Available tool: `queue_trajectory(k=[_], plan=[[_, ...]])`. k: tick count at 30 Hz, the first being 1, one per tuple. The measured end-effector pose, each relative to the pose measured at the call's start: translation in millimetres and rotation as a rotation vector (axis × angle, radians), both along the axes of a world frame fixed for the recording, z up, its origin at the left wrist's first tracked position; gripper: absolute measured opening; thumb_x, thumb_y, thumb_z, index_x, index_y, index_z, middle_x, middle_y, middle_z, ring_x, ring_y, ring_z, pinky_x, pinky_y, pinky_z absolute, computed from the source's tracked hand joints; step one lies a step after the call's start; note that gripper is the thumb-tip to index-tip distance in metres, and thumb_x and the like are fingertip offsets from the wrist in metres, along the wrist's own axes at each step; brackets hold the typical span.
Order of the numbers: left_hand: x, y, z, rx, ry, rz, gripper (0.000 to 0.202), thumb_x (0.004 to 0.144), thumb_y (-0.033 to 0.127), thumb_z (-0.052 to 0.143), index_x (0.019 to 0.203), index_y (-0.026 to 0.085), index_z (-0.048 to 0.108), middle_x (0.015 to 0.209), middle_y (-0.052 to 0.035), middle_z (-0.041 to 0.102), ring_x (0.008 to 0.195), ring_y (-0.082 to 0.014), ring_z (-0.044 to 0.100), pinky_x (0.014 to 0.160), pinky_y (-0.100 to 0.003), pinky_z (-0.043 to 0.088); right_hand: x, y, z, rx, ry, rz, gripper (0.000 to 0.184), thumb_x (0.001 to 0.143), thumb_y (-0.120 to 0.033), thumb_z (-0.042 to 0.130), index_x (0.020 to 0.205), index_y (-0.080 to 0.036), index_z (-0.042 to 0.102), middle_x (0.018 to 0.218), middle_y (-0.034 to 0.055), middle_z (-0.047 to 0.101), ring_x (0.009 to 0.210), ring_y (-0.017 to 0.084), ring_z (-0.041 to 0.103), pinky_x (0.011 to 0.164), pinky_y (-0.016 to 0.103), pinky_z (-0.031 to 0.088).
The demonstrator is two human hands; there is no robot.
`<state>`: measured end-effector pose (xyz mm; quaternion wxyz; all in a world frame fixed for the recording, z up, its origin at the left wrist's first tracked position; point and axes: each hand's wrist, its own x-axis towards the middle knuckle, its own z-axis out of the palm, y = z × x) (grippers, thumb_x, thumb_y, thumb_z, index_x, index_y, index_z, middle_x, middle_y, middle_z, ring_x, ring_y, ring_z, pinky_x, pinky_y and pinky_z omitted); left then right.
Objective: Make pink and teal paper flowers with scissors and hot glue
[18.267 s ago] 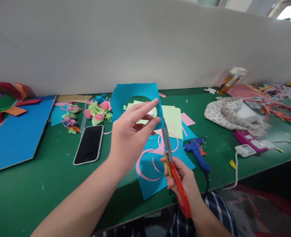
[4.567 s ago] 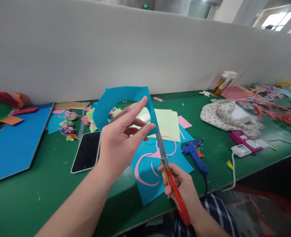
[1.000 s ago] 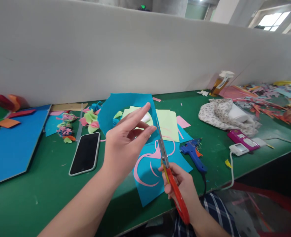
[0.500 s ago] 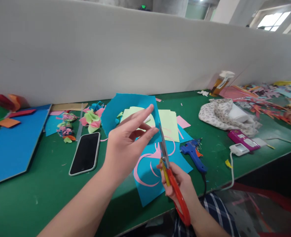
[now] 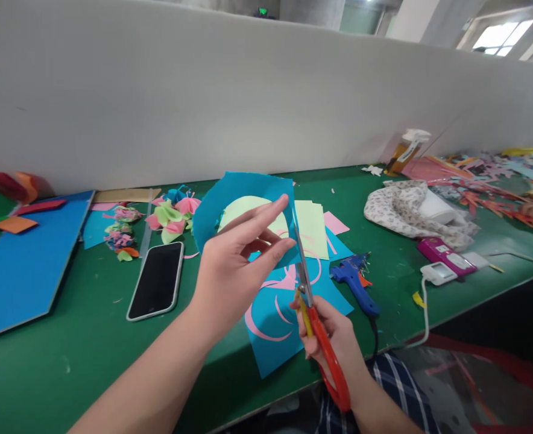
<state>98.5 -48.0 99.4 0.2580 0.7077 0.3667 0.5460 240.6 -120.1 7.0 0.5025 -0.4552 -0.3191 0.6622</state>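
My left hand (image 5: 239,271) pinches a blue paper piece (image 5: 212,208) with a round hole cut in it and holds it up over the green table (image 5: 90,337). My right hand (image 5: 334,340) grips red-handled scissors (image 5: 321,337). Their blades point up and meet the blue paper's right edge. Through the hole shows light green paper (image 5: 312,226) lying on the table. Below my hands lies a blue sheet (image 5: 275,343) with curved pink strips on it.
A black phone (image 5: 154,280) lies to the left, beside small paper flowers (image 5: 171,214) and a large blue board (image 5: 17,265). A blue glue gun (image 5: 354,280), a pink device (image 5: 445,253), a white charger and patterned cloth (image 5: 406,205) lie right. A white wall runs behind.
The blue paper has turned in my left hand and shifted slightly right over the last second. The scissors stay at its right edge, a little lower than before.
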Motion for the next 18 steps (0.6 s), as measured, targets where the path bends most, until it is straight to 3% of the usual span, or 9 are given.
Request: queue_trajectory(k=[7, 13, 18], plan=[[1.6, 1.4, -2.5, -0.029, -0.106, 0.028, 0.034, 0.079, 0.018, 0.063, 0.111, 0.028, 0.063, 0.091, -0.0007, 0.069, 0.074, -0.0099, 0.062, 0.066, -0.018, 0.055, -0.7, -1.4, 2.2, 0.006, -0.013, 0.008, 0.032, 0.055, -0.023, 0.076, 0.085, -0.019, 0.065, 0.060, -0.0061, 0.048, 0.042, 0.003, 0.043, 0.039, 0.016, 0.038], [5.4, 1.4, -4.1, -0.092, -0.216, 0.087, 0.031, 0.074, 0.020, 0.068, 0.104, 0.027, 0.066, 0.078, 0.0013, 0.069, 0.066, -0.0092, 0.061, 0.061, -0.018, 0.055, -1.6, -1.1, -2.5, 0.032, -0.065, 0.024, 0.039, 0.054, -0.031, 0.080, 0.088, -0.020, 0.065, 0.059, -0.0057, 0.049, 0.044, 0.004, 0.042, 0.042, 0.018, 0.037], [5.8, 1.1, -4.4, -0.136, -0.231, 0.073, 0.034, 0.074, 0.021, 0.068, 0.108, 0.027, 0.065, 0.074, 0.0008, 0.068, 0.063, -0.0095, 0.060, 0.056, -0.019, 0.055, -3.0, -2.2, 0.0, 0.060, -0.123, 0.004, 0.044, 0.057, -0.047, 0.076, 0.090, -0.019, 0.064, 0.061, -0.0048, 0.046, 0.046, 0.004, 0.037, 0.043, 0.019, 0.036]])
